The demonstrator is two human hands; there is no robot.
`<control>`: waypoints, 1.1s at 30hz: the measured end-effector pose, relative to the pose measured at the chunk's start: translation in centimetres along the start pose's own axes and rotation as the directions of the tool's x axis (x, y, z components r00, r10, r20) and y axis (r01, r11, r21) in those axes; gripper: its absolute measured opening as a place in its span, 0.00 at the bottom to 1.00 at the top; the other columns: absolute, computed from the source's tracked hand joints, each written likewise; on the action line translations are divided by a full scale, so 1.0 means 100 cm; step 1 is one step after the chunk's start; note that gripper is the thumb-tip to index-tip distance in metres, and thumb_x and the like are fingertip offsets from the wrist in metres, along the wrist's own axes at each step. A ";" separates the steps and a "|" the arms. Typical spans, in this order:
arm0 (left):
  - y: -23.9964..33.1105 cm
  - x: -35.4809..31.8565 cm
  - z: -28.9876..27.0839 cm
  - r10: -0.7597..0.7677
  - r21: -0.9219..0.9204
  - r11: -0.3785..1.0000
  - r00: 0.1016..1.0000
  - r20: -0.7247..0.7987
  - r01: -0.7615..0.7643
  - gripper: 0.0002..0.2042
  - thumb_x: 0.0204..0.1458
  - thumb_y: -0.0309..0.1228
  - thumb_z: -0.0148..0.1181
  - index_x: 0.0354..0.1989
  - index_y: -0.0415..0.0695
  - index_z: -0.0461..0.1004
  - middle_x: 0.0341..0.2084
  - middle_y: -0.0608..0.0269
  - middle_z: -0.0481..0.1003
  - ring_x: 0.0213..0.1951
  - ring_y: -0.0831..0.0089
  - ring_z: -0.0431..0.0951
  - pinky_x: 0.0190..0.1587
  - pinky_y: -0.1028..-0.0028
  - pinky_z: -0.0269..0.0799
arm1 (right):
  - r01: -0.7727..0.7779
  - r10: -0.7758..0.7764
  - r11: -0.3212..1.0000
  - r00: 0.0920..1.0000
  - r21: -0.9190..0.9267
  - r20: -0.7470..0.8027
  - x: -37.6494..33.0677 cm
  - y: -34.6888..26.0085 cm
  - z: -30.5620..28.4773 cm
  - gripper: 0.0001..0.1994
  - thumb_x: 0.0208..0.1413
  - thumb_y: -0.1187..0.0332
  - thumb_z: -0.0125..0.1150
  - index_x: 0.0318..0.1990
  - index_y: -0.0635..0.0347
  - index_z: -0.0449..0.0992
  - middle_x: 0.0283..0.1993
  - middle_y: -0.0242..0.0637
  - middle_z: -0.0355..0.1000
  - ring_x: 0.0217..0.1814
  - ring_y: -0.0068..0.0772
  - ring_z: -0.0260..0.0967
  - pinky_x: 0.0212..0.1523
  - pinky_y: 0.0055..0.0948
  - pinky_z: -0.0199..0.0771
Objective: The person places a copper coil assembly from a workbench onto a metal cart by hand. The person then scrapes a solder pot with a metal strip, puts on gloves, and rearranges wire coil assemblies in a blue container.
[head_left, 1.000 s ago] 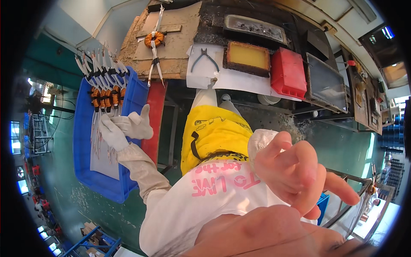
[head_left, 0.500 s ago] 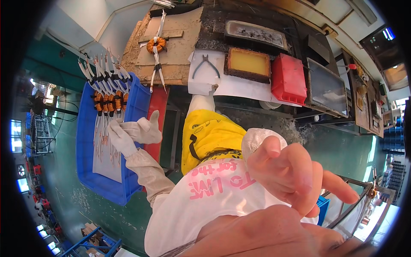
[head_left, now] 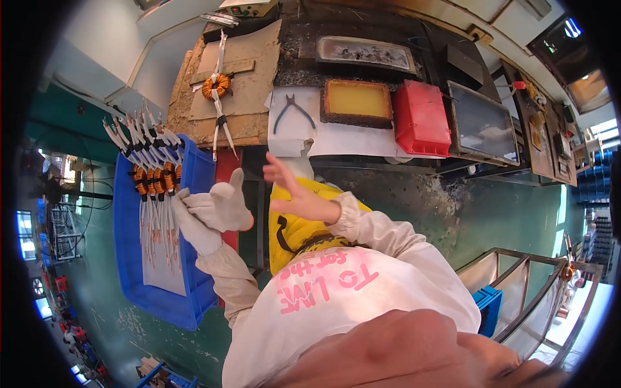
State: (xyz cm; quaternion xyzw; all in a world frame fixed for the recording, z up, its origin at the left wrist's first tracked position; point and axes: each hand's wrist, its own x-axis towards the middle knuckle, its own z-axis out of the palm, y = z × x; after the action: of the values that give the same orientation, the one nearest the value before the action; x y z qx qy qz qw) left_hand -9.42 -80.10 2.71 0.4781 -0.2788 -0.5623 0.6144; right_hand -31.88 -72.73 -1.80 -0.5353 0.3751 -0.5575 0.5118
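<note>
- Green floor (head_left: 511, 210) spreads under a workshop, with a cluttered desk (head_left: 297, 72) along the far side.
- Left grip (head_left: 196, 226), gloved in white, is closed on a second white glove (head_left: 228, 208), whose thumb points to the far side and whose open end faces right.
- Right grip (head_left: 304, 197) is bare and holds nothing, its fingers loosely spread above the person's yellow apron (head_left: 299, 231), just right of the held glove.
- Just left of the left grip stands a blue bin (head_left: 198, 161); several copper coils (head_left: 155, 180) sit side by side in its far part, their white leads running toward the near and far ends. Whether the gloved fingertips touch those leads cannot be told.
- On the desk's left part lies a single coil (head_left: 217, 86).
- Right of it, pliers (head_left: 290, 102) rest on white paper (head_left: 362, 140).
- Farther right come a yellow-filled tray (head_left: 356, 121) and a red bin (head_left: 422, 119).
</note>
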 end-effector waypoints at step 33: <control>-0.039 0.528 0.332 -0.005 0.749 0.375 0.806 0.591 -0.547 0.20 0.52 0.44 0.57 0.47 0.42 0.78 0.35 0.59 0.79 0.38 0.71 0.78 0.45 0.72 0.74 | -0.408 0.493 0.847 0.843 -0.340 0.215 0.106 0.075 -0.073 0.19 0.58 0.56 0.55 0.51 0.58 0.71 0.42 0.53 0.73 0.46 0.56 0.72 0.45 0.40 0.70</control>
State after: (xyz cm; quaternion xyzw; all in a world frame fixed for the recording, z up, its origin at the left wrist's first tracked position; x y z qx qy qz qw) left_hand -29.05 -139.39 1.76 0.5097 -0.7603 -0.3126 0.2539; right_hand -36.71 -85.41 -7.84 -0.5747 0.4863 -0.2751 0.5979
